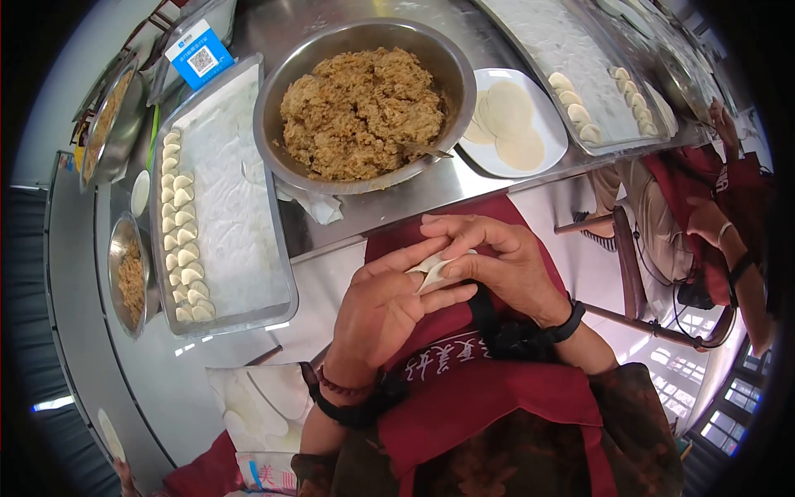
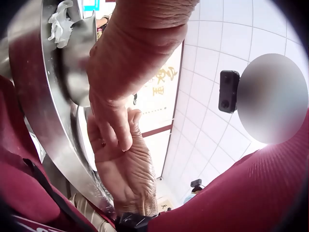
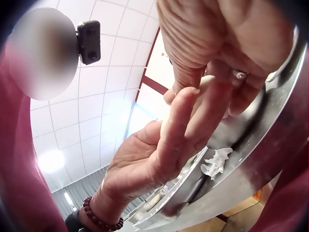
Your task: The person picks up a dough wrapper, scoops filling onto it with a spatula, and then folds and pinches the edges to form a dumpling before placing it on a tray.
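Note:
Above the lap, in the head view, both hands meet at a half-folded dumpling (image 1: pixel 432 272) with a pale wrapper. My left hand (image 1: pixel 385 302) holds it from below along the fingers, thumb against its near side. From the other side my right hand (image 1: pixel 509 261) pinches the wrapper's edge between thumb and fingers. Part of the dumpling is hidden behind the fingers. In the right wrist view a pale strip of the dumpling (image 3: pixel 207 84) shows between the fingers. The left wrist view shows the right hand (image 2: pixel 123 169), with the dumpling hidden.
A big metal bowl (image 1: pixel 455 87) of brown filling (image 1: pixel 356 108) stands ahead, beside a white plate (image 1: pixel 553 132) of round wrappers (image 1: pixel 507 108). Left is a floured tray (image 1: pixel 228 190) with dumplings (image 1: pixel 184 219); another tray (image 1: pixel 563 45) lies right. Crumpled plastic (image 1: pixel 319 205) lies near the edge. Another person (image 1: pixel 712 207) sits right.

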The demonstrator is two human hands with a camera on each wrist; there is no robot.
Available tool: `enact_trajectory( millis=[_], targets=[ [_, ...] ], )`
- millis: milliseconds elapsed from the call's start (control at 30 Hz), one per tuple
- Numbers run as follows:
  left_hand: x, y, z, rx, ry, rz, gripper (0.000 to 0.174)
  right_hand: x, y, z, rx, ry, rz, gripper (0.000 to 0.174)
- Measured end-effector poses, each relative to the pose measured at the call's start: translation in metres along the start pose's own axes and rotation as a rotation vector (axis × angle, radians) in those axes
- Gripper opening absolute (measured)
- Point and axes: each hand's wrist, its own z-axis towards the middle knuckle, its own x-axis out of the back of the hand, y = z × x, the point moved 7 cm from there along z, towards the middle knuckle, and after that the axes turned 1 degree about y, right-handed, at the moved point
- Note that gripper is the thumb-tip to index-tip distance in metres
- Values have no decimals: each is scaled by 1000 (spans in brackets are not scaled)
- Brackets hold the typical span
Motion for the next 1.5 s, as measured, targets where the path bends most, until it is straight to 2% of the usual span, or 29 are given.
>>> enact_trajectory(
  millis=[233, 433, 567, 667, 733, 833, 967, 1133, 1167, 1233, 1333, 1500],
  targets=[
    [4, -2, 2, -7, 29, 32, 40, -3, -7, 1, -24, 15, -72, 16],
    [-1, 0, 3, -20, 135, 111, 38, -1, -6, 0, 65, -46, -186, 15],
    [-2, -1, 3, -18, 96, 156, 34, -2, -6, 0, -94, 5, -97, 18],
    [-2, -2, 5, 18, 106, 266, 42, -5, -6, 0, -141, 7, -61, 22],
    [-2, -2, 6, 37, 112, 227, 52, -4, -2, -2, -153, -6, -38, 24],
    [-5, 0, 8, 44, 95, 185, 60, -3, -5, -1, 60, -74, -257, 20],
    [1, -6, 10, 118, 110, 29, 67, -2, -4, -3, 37, -22, -158, 17],
    [3, -20, 16, 35, 190, -237, 69, -6, 5, -4, 25, 22, -59, 17],
    [4, -21, 17, 17, 190, -274, 69, -8, 0, -3, 48, 11, -179, 16],
    [5, -19, 16, 22, 133, -241, 67, -11, -12, 0, 95, -10, -417, 16],
    [5, -17, 14, 25, 113, -206, 65, -9, -5, 2, 47, 7, -288, 18],
    [10, -21, 13, 66, 108, -85, 69, -5, 1, 1, 43, -49, -313, 24]
  ],
)
